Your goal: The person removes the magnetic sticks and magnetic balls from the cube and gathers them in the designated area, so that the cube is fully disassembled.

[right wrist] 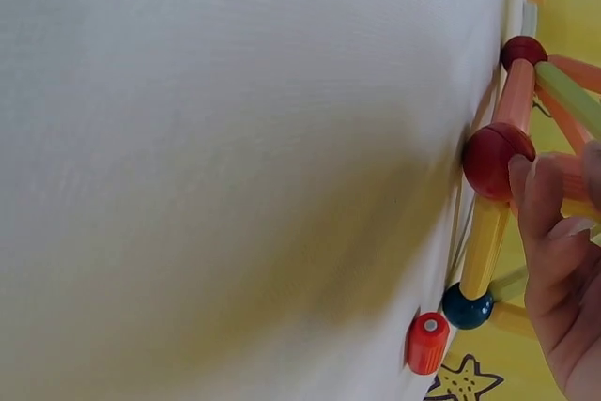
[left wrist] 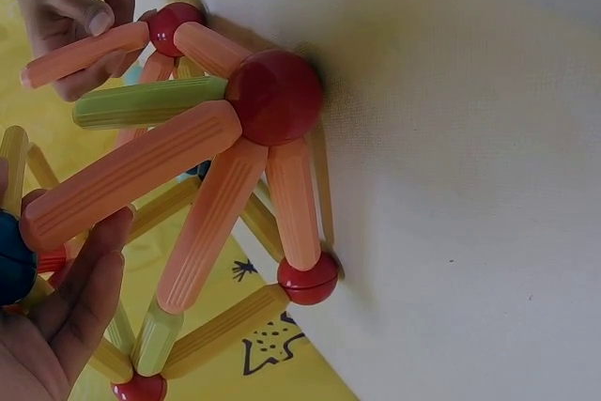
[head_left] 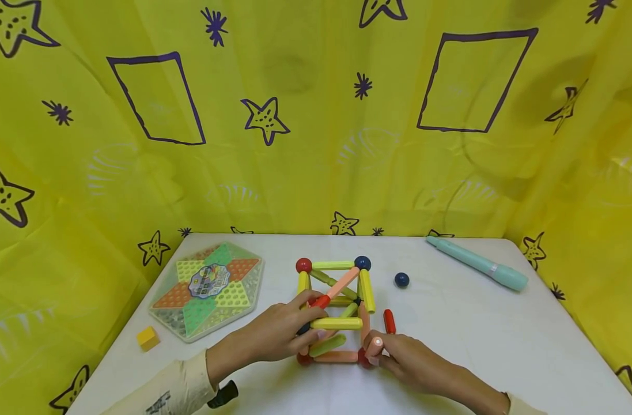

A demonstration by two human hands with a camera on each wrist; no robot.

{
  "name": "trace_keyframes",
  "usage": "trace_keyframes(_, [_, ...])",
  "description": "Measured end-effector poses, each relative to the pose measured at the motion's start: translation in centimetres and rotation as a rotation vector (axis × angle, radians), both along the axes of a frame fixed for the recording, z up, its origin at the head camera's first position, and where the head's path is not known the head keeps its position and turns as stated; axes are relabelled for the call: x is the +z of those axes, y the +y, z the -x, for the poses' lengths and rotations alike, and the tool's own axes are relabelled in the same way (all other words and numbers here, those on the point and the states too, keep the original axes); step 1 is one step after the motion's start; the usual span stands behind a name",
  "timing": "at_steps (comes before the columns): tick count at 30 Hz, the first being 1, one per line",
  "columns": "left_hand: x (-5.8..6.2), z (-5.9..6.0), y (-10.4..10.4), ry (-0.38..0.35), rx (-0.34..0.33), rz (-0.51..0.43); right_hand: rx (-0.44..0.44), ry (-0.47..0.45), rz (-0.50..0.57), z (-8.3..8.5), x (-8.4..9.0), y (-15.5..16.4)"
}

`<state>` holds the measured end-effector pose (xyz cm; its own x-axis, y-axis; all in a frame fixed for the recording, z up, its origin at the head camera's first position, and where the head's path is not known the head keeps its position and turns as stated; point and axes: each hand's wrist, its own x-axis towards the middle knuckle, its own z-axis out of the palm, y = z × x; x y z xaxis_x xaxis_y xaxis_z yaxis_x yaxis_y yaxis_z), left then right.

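Note:
A cube-like frame of magnetic rods and balls (head_left: 336, 323) stands on the white table in the head view. My left hand (head_left: 279, 331) grips its upper near left corner, fingers around a dark blue ball (left wrist: 13, 255) and the rod ends there. At the lower near right corner, my right hand (head_left: 406, 358) pinches an orange rod (left wrist: 86, 55). One end of that rod meets a red ball (right wrist: 496, 159); the other points up and towards me. A red rod (head_left: 330, 296) and an orange rod slope up from the left hand towards the far right blue ball (head_left: 363, 263).
Right of the frame lie a loose red rod (head_left: 389, 321) and a dark blue ball (head_left: 401, 280). A pale green microphone-shaped object (head_left: 479, 263) lies at the back right. To the left are a hexagonal game box (head_left: 238, 260) and a yellow cube (head_left: 148, 339). Yellow curtains surround the table.

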<state>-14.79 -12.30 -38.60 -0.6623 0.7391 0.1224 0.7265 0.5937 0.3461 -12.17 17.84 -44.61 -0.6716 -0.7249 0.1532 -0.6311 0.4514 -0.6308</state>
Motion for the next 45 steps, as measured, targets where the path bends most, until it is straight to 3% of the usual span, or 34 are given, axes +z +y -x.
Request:
trace_keyframes(4, [0.0,0.0,0.0,0.001,0.000,0.000,-0.016,-0.018,0.000,-0.1,0.3,0.4])
trace_keyframes(9, [0.0,0.0,-0.1,0.006,-0.001,0.003,-0.001,-0.070,0.082,-0.1,0.8,1.0])
trace_keyframes(16, [-0.1,0.1,0.0,-0.008,-0.003,0.004,-0.034,-0.331,0.121,-0.8,1.5,2.6])
trace_keyframes(23, [0.0,0.1,0.1,-0.004,-0.010,0.012,-0.079,-0.581,0.133,-1.3,1.0,3.9])
trace_keyframes(30, [0.1,0.1,0.0,-0.002,-0.013,0.005,-0.096,-0.680,0.037,-2.0,-0.2,3.3])
trace_keyframes(36, [0.0,0.0,-0.1,0.019,-0.012,0.008,-0.156,-0.693,-0.126,-2.7,-0.8,2.5])
trace_keyframes(42, [0.0,-0.1,-0.1,0.069,-0.013,0.012,-0.169,-0.558,-0.139,-2.9,-1.0,2.3])
trace_keyframes(45, [0.0,-0.1,-0.2,0.050,-0.013,0.009,-0.186,-0.508,-0.135,-3.0,-1.0,2.3])
